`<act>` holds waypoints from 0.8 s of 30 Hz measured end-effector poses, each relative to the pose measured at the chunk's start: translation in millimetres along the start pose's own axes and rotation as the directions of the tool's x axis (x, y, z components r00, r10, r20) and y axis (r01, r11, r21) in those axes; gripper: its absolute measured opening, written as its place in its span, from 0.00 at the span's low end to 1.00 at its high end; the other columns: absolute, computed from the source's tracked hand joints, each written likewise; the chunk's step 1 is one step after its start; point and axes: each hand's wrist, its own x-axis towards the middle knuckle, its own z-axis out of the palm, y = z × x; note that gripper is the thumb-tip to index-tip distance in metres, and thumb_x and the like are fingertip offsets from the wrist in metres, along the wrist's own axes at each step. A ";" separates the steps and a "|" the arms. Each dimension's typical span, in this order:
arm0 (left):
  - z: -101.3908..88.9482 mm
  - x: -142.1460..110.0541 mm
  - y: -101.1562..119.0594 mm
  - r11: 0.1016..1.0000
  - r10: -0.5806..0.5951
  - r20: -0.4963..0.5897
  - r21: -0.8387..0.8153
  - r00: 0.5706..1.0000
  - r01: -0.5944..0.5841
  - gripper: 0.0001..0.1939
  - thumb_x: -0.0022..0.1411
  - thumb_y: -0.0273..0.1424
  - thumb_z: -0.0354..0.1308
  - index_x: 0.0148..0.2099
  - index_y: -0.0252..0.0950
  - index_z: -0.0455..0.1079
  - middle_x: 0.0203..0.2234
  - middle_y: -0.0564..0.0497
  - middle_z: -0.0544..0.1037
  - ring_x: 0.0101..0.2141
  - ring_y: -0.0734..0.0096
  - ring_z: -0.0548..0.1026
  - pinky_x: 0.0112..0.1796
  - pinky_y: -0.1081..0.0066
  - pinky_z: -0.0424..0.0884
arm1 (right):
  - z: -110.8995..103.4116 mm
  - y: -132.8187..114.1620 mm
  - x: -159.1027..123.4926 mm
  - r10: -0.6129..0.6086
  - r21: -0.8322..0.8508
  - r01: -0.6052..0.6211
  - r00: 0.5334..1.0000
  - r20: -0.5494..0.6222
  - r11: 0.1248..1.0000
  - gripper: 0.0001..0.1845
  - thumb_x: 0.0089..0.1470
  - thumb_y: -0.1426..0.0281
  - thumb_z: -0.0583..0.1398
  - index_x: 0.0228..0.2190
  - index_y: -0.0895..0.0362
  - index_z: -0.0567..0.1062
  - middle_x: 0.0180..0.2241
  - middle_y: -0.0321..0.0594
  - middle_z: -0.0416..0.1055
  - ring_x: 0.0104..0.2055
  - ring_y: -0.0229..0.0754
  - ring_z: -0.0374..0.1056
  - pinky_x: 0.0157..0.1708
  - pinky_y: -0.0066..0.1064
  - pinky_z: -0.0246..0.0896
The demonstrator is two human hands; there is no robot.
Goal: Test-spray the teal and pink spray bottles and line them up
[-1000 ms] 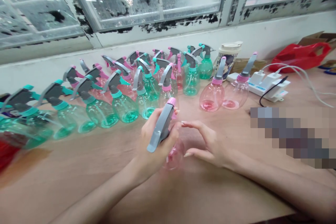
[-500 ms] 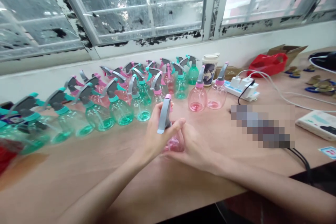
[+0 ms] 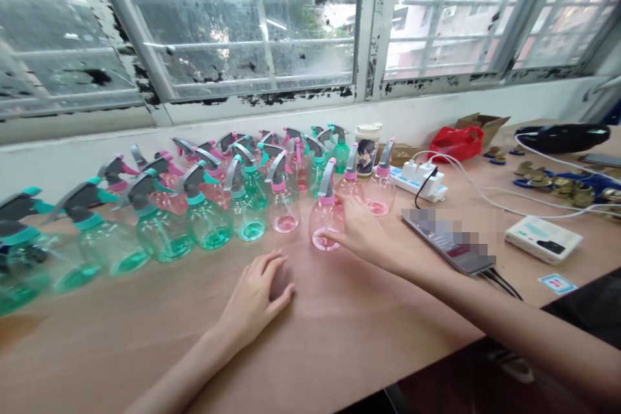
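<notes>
My right hand is wrapped around the side of a clear pink spray bottle with a grey lever and pink collar. It stands upright on the table. Two more pink spray bottles, one on the right and one partly behind my hand, are close by. My left hand rests over the tabletop, holding nothing, its thumb apart from its loosely curved fingers. Left of the held bottle stand green spray bottles and another pink spray bottle, in rows reaching back to the wall.
A patterned cup stands behind the pink bottles. To the right are a white power strip with cables, a phone, a white box-shaped device, a red plastic bag and gold-coloured medals. Windows line the back wall.
The pink spray bottle went from between both hands to a spot beside the other pink bottles. My left hand let go and dropped back to the table; my right hand moved forward. The view shifted right.
</notes>
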 end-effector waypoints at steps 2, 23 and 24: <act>-0.4 -0.7 -0.5 0.999 0.018 0.016 0.032 1.000 -0.018 0.18 0.64 0.36 0.54 0.54 0.37 0.67 0.55 0.38 0.72 0.55 0.48 0.71 0.52 0.48 0.70 | 5.8 2.8 8.7 0.013 -0.015 -0.013 1.000 -0.004 1.000 0.38 0.48 0.53 0.66 0.54 0.62 0.65 0.48 0.58 0.71 0.50 0.63 0.67 0.46 0.55 0.64; 6.6 -6.6 -10.1 0.973 0.136 0.015 0.186 0.991 -0.136 0.21 0.67 0.38 0.51 0.58 0.37 0.68 0.58 0.41 0.71 0.56 0.50 0.71 0.52 0.50 0.72 | 26.9 -0.5 46.9 0.062 -0.260 -0.037 0.994 0.088 0.965 0.35 0.54 0.57 0.63 0.55 0.69 0.67 0.42 0.58 0.75 0.46 0.60 0.66 0.43 0.47 0.64; 6.8 -6.8 -10.7 0.972 0.141 0.009 0.190 0.990 -0.140 0.21 0.66 0.39 0.51 0.58 0.38 0.68 0.58 0.41 0.71 0.56 0.50 0.71 0.52 0.50 0.73 | 27.1 -0.5 47.0 0.059 -0.250 -0.036 0.995 0.084 0.968 0.36 0.54 0.57 0.64 0.56 0.69 0.67 0.44 0.59 0.74 0.47 0.60 0.66 0.44 0.47 0.64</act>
